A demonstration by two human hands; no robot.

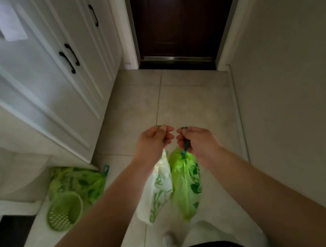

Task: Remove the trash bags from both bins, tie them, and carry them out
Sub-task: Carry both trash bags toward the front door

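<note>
Left hand (153, 140): fingers curling closed, pinching the top of a white bag (157, 190) with green print, hanging at 6 o'clock beneath it. Right hand (195, 139): fist closing around a blue-green drawstring (185, 145), green bag (185, 181) dangling below, touching the white one. Tiled floor (186, 102): lying underneath. Dark door (179, 14): standing at 12 o'clock. White cabinets (44, 82): running along 10 o'clock. Green basket (65, 211) and another green bag (82, 183): sitting at 8 o'clock.
</note>
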